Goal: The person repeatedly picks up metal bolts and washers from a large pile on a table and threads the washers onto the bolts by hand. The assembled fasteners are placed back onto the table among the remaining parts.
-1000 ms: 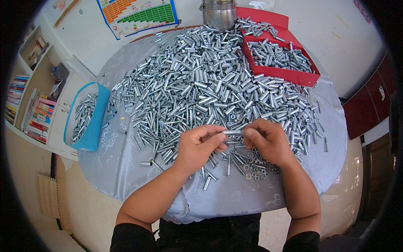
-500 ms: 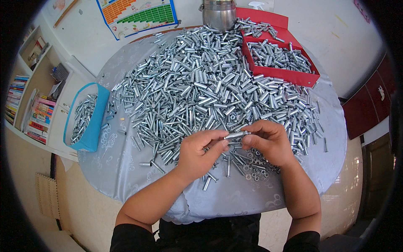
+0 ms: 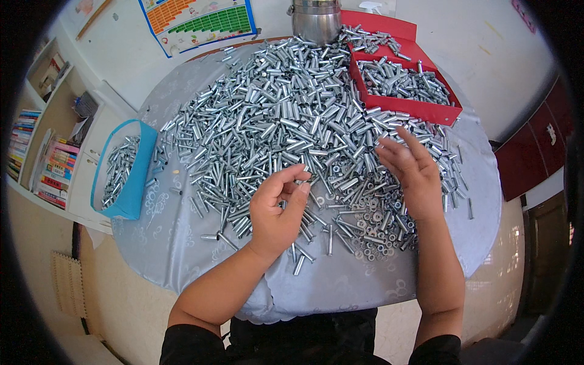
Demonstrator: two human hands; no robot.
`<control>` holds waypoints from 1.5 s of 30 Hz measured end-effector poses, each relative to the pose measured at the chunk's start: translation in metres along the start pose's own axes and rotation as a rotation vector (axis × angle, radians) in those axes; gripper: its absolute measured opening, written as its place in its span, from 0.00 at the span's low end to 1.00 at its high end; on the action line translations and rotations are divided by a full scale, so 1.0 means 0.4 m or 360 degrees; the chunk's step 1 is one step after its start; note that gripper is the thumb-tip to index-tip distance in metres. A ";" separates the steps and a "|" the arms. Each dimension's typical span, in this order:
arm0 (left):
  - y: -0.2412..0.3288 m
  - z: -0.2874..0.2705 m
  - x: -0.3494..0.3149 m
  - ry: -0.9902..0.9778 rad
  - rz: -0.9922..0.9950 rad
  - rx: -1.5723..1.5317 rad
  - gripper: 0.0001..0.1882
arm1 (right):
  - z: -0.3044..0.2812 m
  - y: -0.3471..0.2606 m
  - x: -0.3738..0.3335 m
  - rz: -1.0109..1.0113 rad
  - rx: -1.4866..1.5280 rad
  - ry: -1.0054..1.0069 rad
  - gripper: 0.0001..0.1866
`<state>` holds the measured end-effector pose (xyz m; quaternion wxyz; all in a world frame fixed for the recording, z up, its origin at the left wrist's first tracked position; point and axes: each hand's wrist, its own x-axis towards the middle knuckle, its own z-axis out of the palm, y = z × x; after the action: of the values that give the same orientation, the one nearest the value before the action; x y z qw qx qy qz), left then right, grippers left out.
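A large heap of shiny metal bolts and tube-like sleeves [image 3: 274, 115] covers the table in front of me. My left hand [image 3: 278, 207] hovers over the near edge of the heap, thumb and fingertips drawn together. A small bit of metal seems to show at its fingertips, too little to name. To the right, my right hand [image 3: 417, 176] is raised over the heap with fingers spread and slightly blurred, nothing seen in it. Between the hands lie loose washers and nuts [image 3: 376, 228], with a few bolts [image 3: 330, 240] beside them.
A red box [image 3: 413, 109] full of metal pieces stands at the far right, its lid holding more. At the left is a blue basket [image 3: 135, 182] with similar pieces. A steel pot [image 3: 316, 24] stands at the back. A silvery cloth [image 3: 340, 283] covers the round table.
My hands have moved apart. The assembled metal bolt held between them no longer shows there. My right hand has opened and lifted away up and right; my left has drawn slightly left and up.
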<state>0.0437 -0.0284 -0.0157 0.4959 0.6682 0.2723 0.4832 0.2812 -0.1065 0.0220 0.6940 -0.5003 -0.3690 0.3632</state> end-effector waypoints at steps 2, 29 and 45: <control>0.001 0.001 0.000 -0.0003 -0.0003 -0.0004 0.16 | -0.014 0.021 -0.002 -0.0250 -0.0827 -0.0132 0.16; 0.022 0.005 0.005 -0.0188 -0.0037 0.0252 0.14 | 0.051 -0.003 -0.043 -0.0461 -0.1225 -0.0543 0.11; 0.032 0.006 0.004 -0.0327 -0.0666 -0.0391 0.12 | 0.072 0.024 -0.068 0.0094 -0.0556 -0.0487 0.12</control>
<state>0.0450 -0.0326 -0.0032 0.6875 0.5777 0.2921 0.3291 0.2422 -0.1159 0.0154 0.5220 -0.5624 -0.5124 0.3855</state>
